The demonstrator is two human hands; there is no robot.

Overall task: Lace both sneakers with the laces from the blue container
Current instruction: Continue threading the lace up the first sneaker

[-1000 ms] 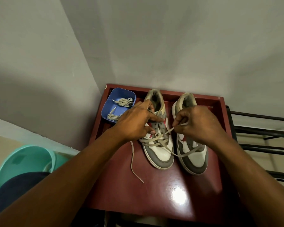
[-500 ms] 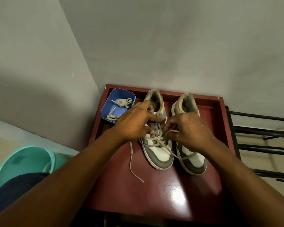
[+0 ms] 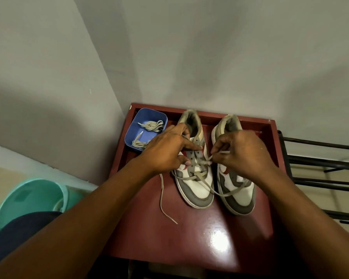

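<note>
Sneakers [image 3: 195, 178] mid-table [image 3: 169, 238]; right hand [image 3: 242, 152] pinches lace [image 3: 220, 154].

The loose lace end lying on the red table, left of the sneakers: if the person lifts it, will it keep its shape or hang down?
The loose lace end probably hangs limp: it already lies in a wavy curve on the red table. It looks flat, thin and light. Pulled hard, it may tug the left sneaker, since it seems threaded there.

Just one view here, a wide-angle cam on the person's head, looking forward and steeply down into a wall corner, close over the red bench [image 3: 149, 228], forearms stretching in from the bottom edge.
</note>
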